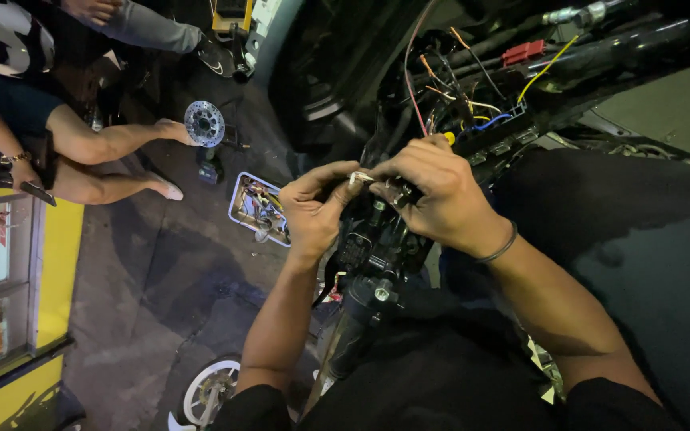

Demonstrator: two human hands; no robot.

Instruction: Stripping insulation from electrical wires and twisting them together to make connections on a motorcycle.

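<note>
Both my hands meet over the black steering column [369, 263] of a stripped motorbike. My left hand [313, 211] pinches a small silver metal piece [360, 178] between thumb and forefinger. My right hand [433, 191] grips a black connector part [403, 194] right beside it, fingers curled around it; a dark band sits on that wrist. Just beyond my hands lies a bundle of loose wires [465, 100], yellow, red, blue and black, with a red plug [523, 53] further back.
On the concrete floor left of my hands sit a small tray of parts [259, 209], a brake disc [204, 123] and a white wheel [205, 391]. A seated person's bare legs [109, 152] stretch out at left. A yellow cabinet [57, 271] lines the left edge.
</note>
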